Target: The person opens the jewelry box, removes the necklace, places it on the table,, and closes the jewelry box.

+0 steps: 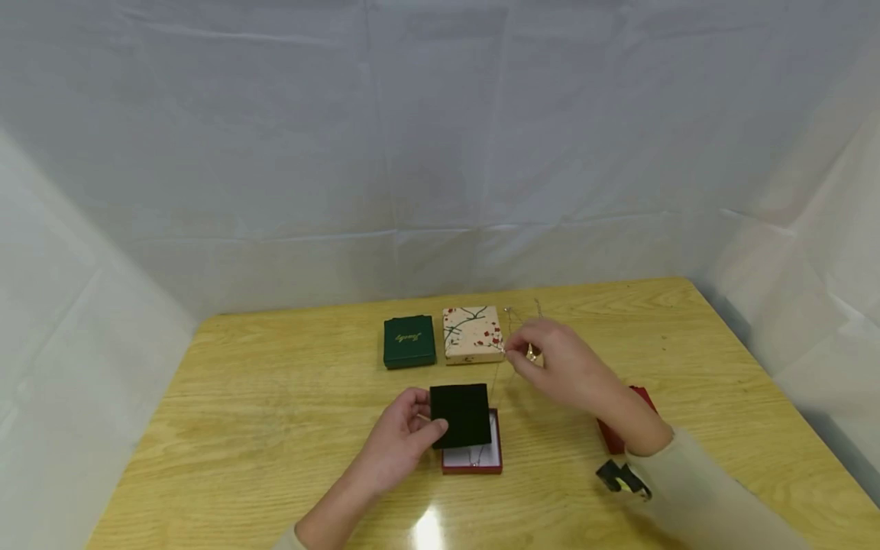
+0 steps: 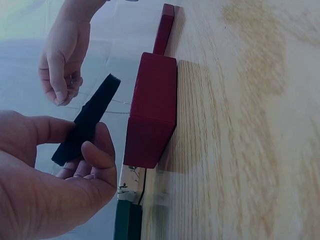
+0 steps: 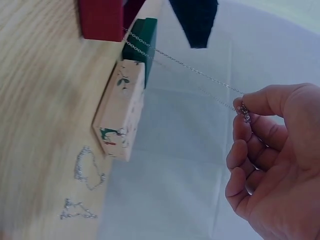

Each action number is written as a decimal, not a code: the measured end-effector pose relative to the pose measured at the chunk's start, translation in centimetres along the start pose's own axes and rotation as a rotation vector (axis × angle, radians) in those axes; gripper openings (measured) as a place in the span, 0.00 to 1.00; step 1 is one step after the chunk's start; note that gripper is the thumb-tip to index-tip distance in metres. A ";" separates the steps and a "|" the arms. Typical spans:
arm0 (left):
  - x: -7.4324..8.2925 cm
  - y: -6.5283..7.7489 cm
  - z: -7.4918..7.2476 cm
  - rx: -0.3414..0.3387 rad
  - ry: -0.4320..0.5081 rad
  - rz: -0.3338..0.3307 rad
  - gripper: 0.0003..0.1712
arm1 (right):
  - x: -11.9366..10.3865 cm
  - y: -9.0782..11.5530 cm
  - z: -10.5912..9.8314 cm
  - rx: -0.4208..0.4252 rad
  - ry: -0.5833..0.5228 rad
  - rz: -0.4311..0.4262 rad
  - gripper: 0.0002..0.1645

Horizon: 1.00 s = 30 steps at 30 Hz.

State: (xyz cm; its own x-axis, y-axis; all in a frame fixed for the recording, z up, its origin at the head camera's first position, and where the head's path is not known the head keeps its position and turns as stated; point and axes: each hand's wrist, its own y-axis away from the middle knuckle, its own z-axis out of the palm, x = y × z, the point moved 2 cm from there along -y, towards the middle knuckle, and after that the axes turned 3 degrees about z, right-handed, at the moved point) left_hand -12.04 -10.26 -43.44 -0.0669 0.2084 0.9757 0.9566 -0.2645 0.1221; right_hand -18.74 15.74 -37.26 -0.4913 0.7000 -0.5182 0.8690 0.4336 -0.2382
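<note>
In the head view my left hand (image 1: pixel 402 437) pinches a square black pad (image 1: pixel 459 412) by its edge. The pad is tilted above an open red box (image 1: pixel 474 469) with a white inside. A thin chain necklace (image 3: pixel 192 70) runs from the box up to my right hand (image 1: pixel 560 365), whose thumb and fingertips pinch its end. Part of the chain and a small pendant (image 1: pixel 475 461) lie in the box at its near side. The left wrist view shows the pad edge-on between thumb and fingers, apart from the red box's wall (image 2: pixel 152 100).
A green box (image 1: pixel 409 341) and a cream floral box (image 1: pixel 473 336) stand behind the red box. More chains (image 3: pixel 89 170) lie on the wooden table (image 1: pixel 275 412) beside the floral box. A red lid (image 1: pixel 612 437) lies partly under my right forearm.
</note>
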 end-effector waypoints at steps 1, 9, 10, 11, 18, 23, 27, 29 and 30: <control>0.0 0.0 0.0 0.000 0.004 -0.002 0.22 | -0.1 0.1 -0.2 0.001 -0.001 -0.001 0.04; -0.1 0.0 0.1 -0.001 0.023 -0.012 0.21 | -0.9 0.6 -1.6 0.007 0.000 -0.014 0.04; -0.1 -0.1 0.1 -0.002 0.023 -0.014 0.21 | -0.9 0.6 -1.7 0.009 -0.001 -0.016 0.04; -0.1 -0.1 0.1 -0.002 0.024 -0.015 0.21 | -1.0 0.6 -1.9 0.014 -0.001 -0.022 0.04; -0.1 -0.1 0.1 0.001 0.023 -0.026 0.21 | -1.4 0.9 -3.1 0.048 -0.005 -0.062 0.05; -0.1 0.0 0.1 0.001 0.022 -0.025 0.21 | -1.8 1.1 -4.1 0.067 -0.029 -0.063 0.06; -0.1 0.0 0.1 -0.001 0.020 -0.021 0.21 | -2.1 1.2 -4.9 0.093 -0.054 -0.082 0.07; -0.1 0.0 0.1 -0.001 0.019 -0.020 0.21 | -2.1 1.3 -5.2 0.106 -0.063 -0.092 0.07; -0.1 0.0 0.1 -0.001 0.018 -0.020 0.21 | -2.1 1.3 -5.4 0.112 -0.071 -0.098 0.07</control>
State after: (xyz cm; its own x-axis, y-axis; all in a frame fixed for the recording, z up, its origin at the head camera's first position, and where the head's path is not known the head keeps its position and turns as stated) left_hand -12.01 -10.16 -43.52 -0.0910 0.1970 0.9762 0.9548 -0.2612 0.1417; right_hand -16.86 17.89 -32.08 -0.5718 0.6143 -0.5437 0.8204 0.4291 -0.3780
